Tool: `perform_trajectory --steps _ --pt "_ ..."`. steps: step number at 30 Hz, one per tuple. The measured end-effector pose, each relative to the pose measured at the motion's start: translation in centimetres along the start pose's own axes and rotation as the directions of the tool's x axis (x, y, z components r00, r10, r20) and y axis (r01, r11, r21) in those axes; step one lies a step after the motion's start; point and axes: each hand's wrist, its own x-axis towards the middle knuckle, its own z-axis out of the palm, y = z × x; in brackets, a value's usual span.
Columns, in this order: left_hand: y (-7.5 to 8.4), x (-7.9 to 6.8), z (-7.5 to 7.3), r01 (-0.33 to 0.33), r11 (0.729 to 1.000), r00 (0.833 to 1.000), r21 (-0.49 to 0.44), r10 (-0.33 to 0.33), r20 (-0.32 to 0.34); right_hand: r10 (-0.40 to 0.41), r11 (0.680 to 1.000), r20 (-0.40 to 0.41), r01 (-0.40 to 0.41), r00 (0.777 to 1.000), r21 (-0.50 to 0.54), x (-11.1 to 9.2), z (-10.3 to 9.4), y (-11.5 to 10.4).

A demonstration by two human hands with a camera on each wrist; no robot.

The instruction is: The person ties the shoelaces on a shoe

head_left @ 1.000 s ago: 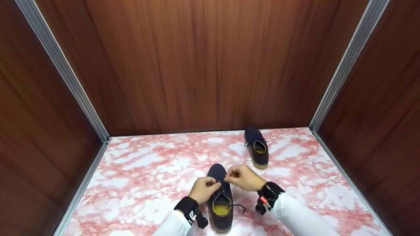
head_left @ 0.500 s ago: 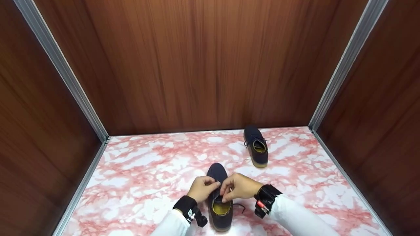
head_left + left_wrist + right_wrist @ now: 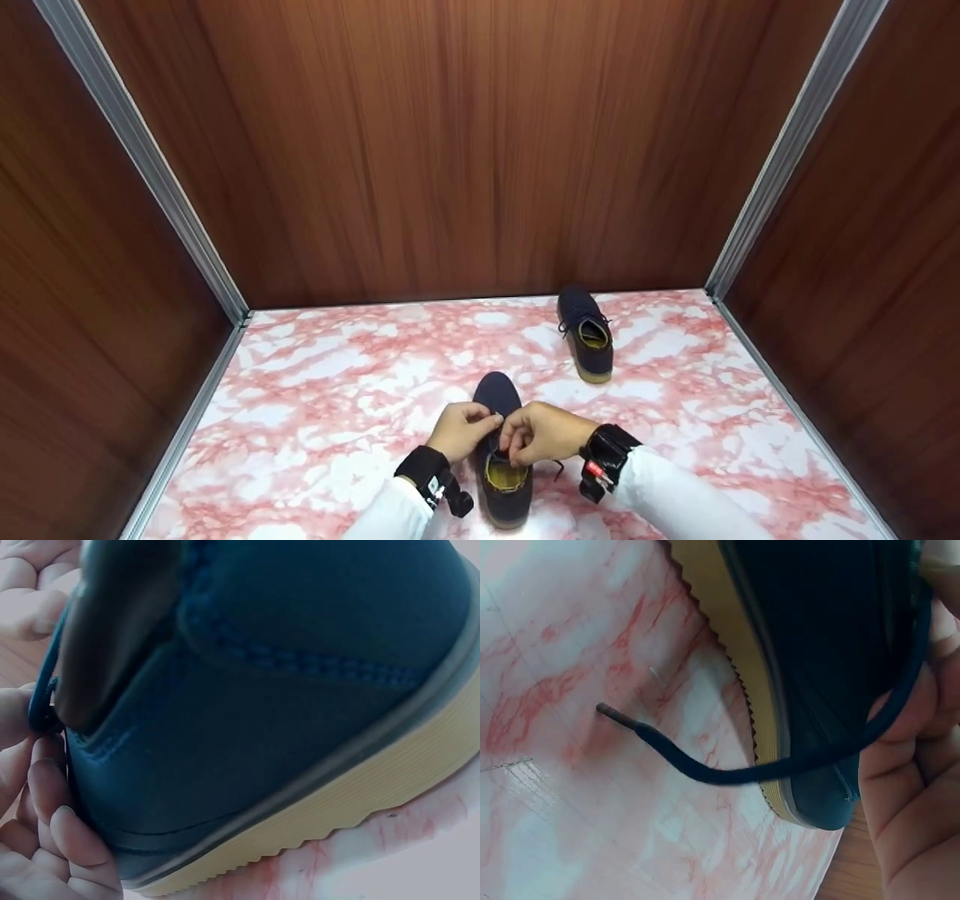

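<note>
A navy shoe (image 3: 495, 391) with a yellow lining and a tan ridged sole stands upright, toe away from me. At its lacing, my left hand (image 3: 460, 433) pinches a dark shoelace (image 3: 46, 679) between thumb and finger, also seen in the left wrist view. Just above the shoe's opening, my right hand (image 3: 551, 433) has its thumb and fingertips together on the shoelace. In the right wrist view the free length of shoelace (image 3: 780, 769) hangs from these fingers past the sole, its tip loose. The fingers hide most of the eyelets.
A second navy shoe (image 3: 595, 364), its lace tied in a bow, stands farther back on the right. The red and white marbled surface (image 3: 337, 390) is bounded by a brown wood-grain back panel (image 3: 465, 150) and side panels with grey metal corner strips (image 3: 150, 157).
My right hand has come down and left from beside the lacing to the shoe's tongue, its fingers now on the shoelace. My left hand stays nearly still at the lacing.
</note>
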Motion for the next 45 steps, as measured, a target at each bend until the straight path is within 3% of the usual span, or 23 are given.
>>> perform_trajectory --steps 14,23,32,40,45 --pt "0.3 -0.1 -0.3 0.017 1.000 1.000 0.004 -0.017 0.018 0.018 0.997 -0.009 -0.019 1.000 -0.069 -1.8 -2.0 0.6" --pt "0.5 0.2 -0.3 0.001 0.999 1.000 0.033 -0.002 0.015 0.049 0.999 -0.051 -0.050 0.997 -0.020 -2.5 -2.5 1.1" --pt "1.2 0.5 -0.8 -0.020 0.995 0.998 0.103 0.013 0.069 0.010 1.000 -0.123 -0.014 0.992 -0.028 -2.0 -2.4 1.5" --pt "1.7 0.7 -1.1 0.048 0.993 0.990 0.104 -0.062 0.129 0.019 0.999 -0.207 -0.025 0.978 -0.026 -1.7 -2.2 1.3" --pt "1.7 0.6 -1.0 0.055 0.994 0.989 0.093 -0.067 0.131 -0.011 0.997 -0.284 -0.011 0.959 -0.074 -1.4 -2.0 1.3"
